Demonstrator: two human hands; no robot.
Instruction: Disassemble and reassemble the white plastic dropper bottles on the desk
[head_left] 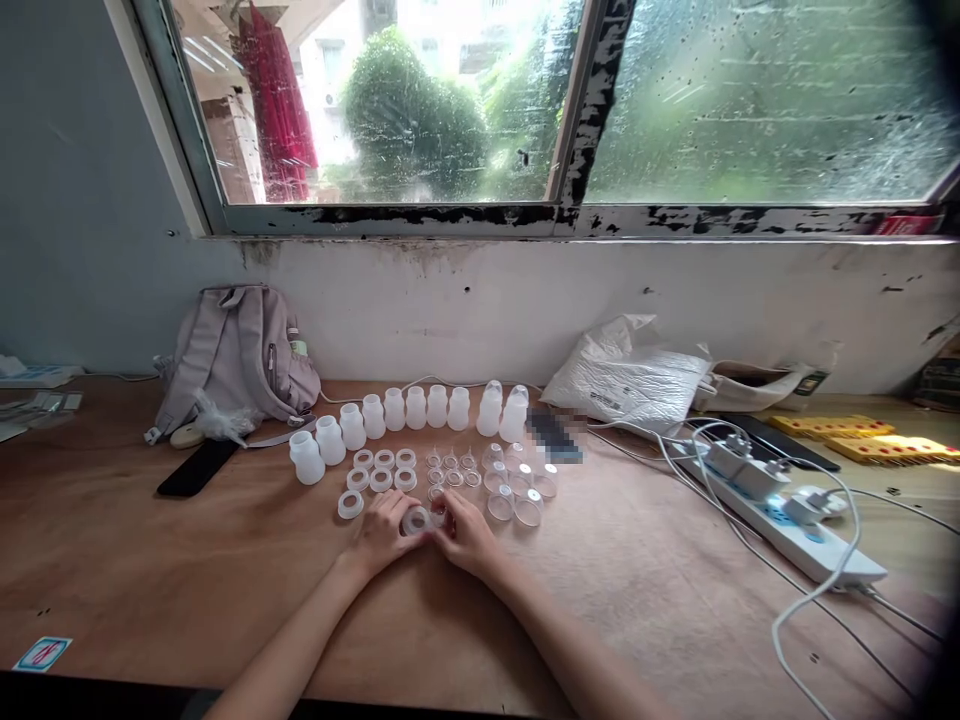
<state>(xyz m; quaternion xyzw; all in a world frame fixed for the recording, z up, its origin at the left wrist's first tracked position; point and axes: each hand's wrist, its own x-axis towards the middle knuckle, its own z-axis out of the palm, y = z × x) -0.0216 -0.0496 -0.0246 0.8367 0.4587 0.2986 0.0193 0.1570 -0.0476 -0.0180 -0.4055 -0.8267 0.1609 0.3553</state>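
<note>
At the near left edge of the brown wooden table (187,580), well left of the fingers, a flat, rectangular blue-and-white sticker (43,654) lies. Farther out, still left of the fingers, come a slim, glossy black phone (197,468) and a soft, mauve fabric backpack (232,360) with creased panels. Eight frosted, narrow-waisted bottles (352,428) curve from left of the fingers to straight beyond them. Just past the left fingertips sit seven milky rings (370,481), smooth and round.

The left hand (384,535) grips another pale ring (406,520) between thumb and fingers, the hole facing up. Touching or just beside this ring, a small clear piece (438,518) is pinched by the right hand (465,535), whose fingers hide most of its shape. Close beyond those fingers lie thin transparent teats (450,462) with round flanges and pointed tips.

Farther out, slightly right, two frosted bottles wear clear domes; nearer, just right of the fingers, cluster glassy, rounded caps (528,512). Well right of the fingers come a crinkled silvery bag (630,370), then a long, hard white power strip (780,520) looped with smooth cables.
</note>
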